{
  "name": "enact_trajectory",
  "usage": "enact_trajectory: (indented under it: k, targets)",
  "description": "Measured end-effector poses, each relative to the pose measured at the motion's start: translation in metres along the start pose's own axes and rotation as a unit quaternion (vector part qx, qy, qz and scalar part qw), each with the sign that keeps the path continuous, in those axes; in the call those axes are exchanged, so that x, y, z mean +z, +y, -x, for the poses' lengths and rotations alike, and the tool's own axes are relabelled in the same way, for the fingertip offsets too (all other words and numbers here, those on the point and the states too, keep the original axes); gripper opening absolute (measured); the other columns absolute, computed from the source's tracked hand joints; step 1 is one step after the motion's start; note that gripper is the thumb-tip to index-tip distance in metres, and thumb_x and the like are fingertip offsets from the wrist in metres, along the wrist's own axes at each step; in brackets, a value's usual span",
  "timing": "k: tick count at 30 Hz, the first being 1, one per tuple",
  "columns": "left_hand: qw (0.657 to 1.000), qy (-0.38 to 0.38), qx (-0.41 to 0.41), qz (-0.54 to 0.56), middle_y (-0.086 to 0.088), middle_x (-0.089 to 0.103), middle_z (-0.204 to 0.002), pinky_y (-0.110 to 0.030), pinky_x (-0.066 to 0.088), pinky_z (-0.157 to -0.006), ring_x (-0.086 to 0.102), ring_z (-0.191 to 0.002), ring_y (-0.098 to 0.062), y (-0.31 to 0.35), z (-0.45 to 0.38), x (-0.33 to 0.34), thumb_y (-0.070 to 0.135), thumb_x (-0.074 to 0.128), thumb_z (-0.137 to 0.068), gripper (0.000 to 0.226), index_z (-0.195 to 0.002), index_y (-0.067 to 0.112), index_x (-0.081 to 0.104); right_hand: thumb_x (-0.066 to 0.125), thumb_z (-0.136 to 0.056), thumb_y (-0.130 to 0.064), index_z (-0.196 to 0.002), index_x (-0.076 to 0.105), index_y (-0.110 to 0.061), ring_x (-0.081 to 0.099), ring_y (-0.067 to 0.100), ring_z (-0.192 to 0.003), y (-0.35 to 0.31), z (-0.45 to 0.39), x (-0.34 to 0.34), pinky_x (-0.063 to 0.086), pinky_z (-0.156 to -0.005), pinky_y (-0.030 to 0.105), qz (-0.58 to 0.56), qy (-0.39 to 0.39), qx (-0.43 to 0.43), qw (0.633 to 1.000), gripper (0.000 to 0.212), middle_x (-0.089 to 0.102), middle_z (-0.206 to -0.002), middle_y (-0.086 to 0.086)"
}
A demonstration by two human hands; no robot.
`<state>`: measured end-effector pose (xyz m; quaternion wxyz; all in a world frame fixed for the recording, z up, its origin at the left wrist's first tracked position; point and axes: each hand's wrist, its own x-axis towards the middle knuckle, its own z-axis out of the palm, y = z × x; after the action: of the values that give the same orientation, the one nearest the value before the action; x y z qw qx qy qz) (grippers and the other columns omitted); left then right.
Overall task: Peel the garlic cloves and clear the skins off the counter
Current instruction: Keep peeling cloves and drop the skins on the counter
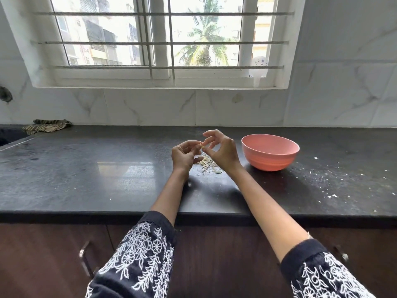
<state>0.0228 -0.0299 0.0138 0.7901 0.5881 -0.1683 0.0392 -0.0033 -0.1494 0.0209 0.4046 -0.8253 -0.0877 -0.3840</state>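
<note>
Garlic clove (202, 145): a small pale piece held above the counter, caught between the fingertips of both hands; too small to tell how much skin remains on it. Left hand (185, 155): fingers curled inward, thumb and forefinger pinching the clove from its side. Right hand (221, 152): thumb and forefinger pinching the same clove from the opposite side, the remaining fingers raised and fanned above it. The two hands meet at the clove, fingertips close together.

Garlic skins (209, 165): a loose pile of pale, papery scraps lying on the black counter (96, 179), directly beneath and just behind the hands, partly hidden by the right wrist.

Pink bowl (270, 152): standing upright on the counter just to the right of the right hand, apart from it; its contents cannot be seen.

White specks (335, 195): scattered over the counter well to the right of the right forearm.

Striped cloth (46, 126): crumpled against the wall, far to the left of the left hand.
</note>
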Motion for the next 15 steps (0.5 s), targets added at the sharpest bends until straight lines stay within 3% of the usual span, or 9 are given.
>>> enact_trajectory:
  k: [6,12,15]
  targets:
    - [1.000,-0.006,-0.009,0.001,-0.007,0.059,-0.071,-0.018,0.053,-0.051,0.055,-0.061,-0.009,0.0004,0.0006,0.0012,-0.001,0.059,-0.087,0.016,-0.076,0.011,0.062,0.074,-0.076,-0.016,-0.099,0.063,-0.018,0.057,0.015,-0.064,0.0001,0.0003,0.0004,0.042,-0.064,0.019,0.012,-0.012,0.000,1.000,0.025,0.063,-0.072,-0.010]
    - [0.999,0.013,-0.031,0.034,-0.005,0.062,-0.076,-0.019,0.054,-0.054,0.060,-0.060,-0.008,0.0017,0.0004,0.0002,0.003,0.060,-0.088,0.012,-0.080,0.011,0.062,0.065,-0.076,0.001,-0.095,0.062,-0.015,0.057,0.016,-0.065,0.0022,-0.0011,0.0001,0.044,-0.066,0.024,0.010,0.015,0.028,0.999,0.025,0.063,-0.069,-0.008]
    - [0.997,0.025,-0.040,0.056,-0.004,0.063,-0.077,-0.019,0.055,-0.054,0.061,-0.057,-0.005,0.0025,-0.0010,-0.0003,0.003,0.060,-0.088,0.011,-0.081,0.011,0.063,0.057,-0.087,-0.008,-0.094,0.066,-0.014,0.062,0.014,-0.069,0.0008,-0.0015,0.0007,0.045,-0.066,0.022,0.013,0.031,0.022,0.999,0.012,0.066,-0.072,-0.006]
